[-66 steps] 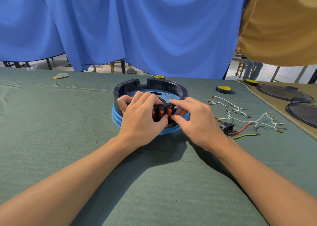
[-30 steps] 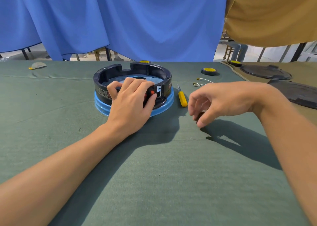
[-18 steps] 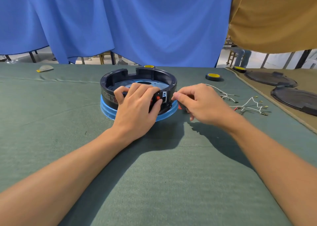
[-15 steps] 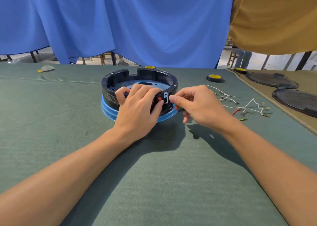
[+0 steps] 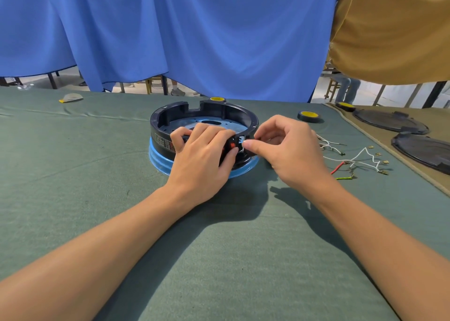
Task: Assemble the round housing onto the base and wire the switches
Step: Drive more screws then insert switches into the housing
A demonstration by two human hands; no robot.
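Observation:
The black round housing (image 5: 168,117) sits on the blue base (image 5: 157,157) at the middle of the green cloth. My left hand (image 5: 202,158) grips its near wall, fingers curled over the rim and thumb outside, covering most of the switches. One red switch (image 5: 232,145) shows beside my thumb. My right hand (image 5: 288,150) is at the near right of the wall. Its thumb and forefinger pinch a small dark switch part against the opening there; the part is mostly hidden. Loose white, red and green wires (image 5: 353,161) lie to the right.
Yellow-and-black tape rolls lie right of the housing (image 5: 308,115), behind it (image 5: 217,99) and farther right (image 5: 344,105). Two black round lids (image 5: 389,123) (image 5: 425,149) rest on a tan mat at right. A person in a mustard shirt (image 5: 389,28) stands at the far right.
My right hand came back from the right side of the table to the housing's near right wall, pinching a small part. My left hand stayed gripping the wall.

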